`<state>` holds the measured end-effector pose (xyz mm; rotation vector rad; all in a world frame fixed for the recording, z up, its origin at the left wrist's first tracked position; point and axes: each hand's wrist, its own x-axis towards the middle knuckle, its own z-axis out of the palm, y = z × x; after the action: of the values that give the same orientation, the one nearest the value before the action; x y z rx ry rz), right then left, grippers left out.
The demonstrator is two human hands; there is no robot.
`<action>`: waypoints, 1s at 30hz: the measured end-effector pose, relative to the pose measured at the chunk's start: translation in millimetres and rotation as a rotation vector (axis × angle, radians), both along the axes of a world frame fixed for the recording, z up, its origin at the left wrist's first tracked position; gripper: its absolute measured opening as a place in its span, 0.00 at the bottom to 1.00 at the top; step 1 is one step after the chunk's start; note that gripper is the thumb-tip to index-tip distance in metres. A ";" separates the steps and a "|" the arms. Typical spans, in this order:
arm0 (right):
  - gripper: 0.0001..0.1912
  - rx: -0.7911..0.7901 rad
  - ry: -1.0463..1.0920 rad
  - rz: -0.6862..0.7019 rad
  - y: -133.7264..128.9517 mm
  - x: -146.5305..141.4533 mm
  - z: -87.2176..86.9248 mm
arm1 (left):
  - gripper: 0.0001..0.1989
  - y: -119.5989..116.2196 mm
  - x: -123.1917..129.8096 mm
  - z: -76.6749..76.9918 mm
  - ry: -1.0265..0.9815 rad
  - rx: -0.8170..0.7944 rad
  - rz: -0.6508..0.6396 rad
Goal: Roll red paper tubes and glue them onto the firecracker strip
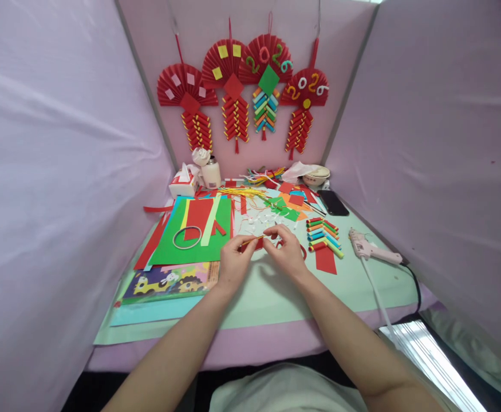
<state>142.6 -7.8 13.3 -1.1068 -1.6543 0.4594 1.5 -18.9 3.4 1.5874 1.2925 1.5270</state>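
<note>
Both hands meet over the middle of the table. My left hand (235,258) pinches a thin yellowish stick (252,240) and a small red paper piece (254,247) hanging just under it. At the stick's other end, the fingers of my right hand (285,249) are bent close around its tip. Red-handled scissors (303,250) lie partly hidden behind my right hand. To the right is a column of rolled coloured paper tubes (322,233), with a red paper square (326,261) at its lower end.
Stacked coloured paper (164,246) with a ring (175,241) lies left. A pale glue gun (373,249) and black phone (334,203) are right. Paper scraps (287,207), a tissue box (184,184), a jar (211,173) and a bowl (316,176) stand behind. Fan decorations (233,86) hang above.
</note>
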 end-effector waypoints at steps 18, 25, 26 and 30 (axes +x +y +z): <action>0.05 -0.209 0.127 -0.093 9.8 2.7 -9.0 | 0.07 -9.8 3.5 4.2 0.239 0.188 -0.003; 0.10 -0.228 0.121 -0.093 25.4 19.1 -13.8 | 0.14 5.5 -3.8 2.1 -0.243 -0.170 0.059; 0.10 -0.219 0.105 -0.097 25.9 19.7 -14.3 | 0.16 8.7 -4.9 0.1 -0.339 -0.219 0.051; 0.10 -0.197 0.033 -0.117 29.9 18.9 -19.2 | 0.20 15.3 -5.9 -5.7 -0.585 -0.309 0.002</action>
<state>161.5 22.0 -5.9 -1.3263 -1.5304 0.5710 -4.4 -3.6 -2.3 0.8549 1.1169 1.5428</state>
